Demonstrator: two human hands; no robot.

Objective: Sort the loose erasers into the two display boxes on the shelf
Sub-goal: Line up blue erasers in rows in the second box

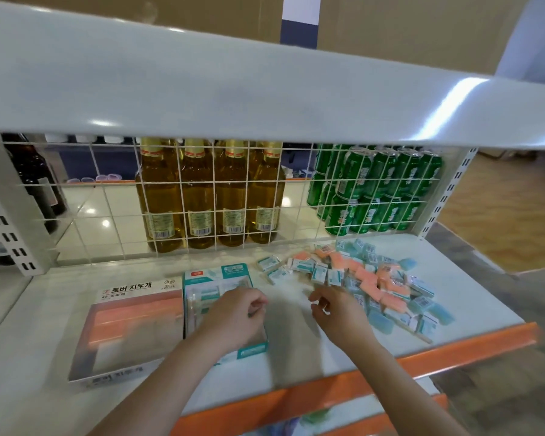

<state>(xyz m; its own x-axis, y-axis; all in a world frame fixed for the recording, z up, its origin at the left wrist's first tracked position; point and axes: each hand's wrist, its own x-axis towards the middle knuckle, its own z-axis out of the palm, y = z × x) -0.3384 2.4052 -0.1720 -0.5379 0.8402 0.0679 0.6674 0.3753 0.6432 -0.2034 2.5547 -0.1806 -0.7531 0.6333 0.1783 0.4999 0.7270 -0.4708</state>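
The left hand [238, 313] hovered over the teal-trimmed cardboard display box [221, 280], fingers curled; any hold was unclear. The right hand [335, 309] hung loosely curled, empty, beside the heap of loose wrapped erasers [372, 278].

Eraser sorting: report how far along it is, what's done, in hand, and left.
Done: the orange box shows orange rows at its back, and the teal box holds a few erasers. In hand: the left hand is over the teal box, fingers curled; whether it holds an eraser is unclear. The right hand reaches toward the pile. Left: most of the job, a big mixed pile of loose erasers.
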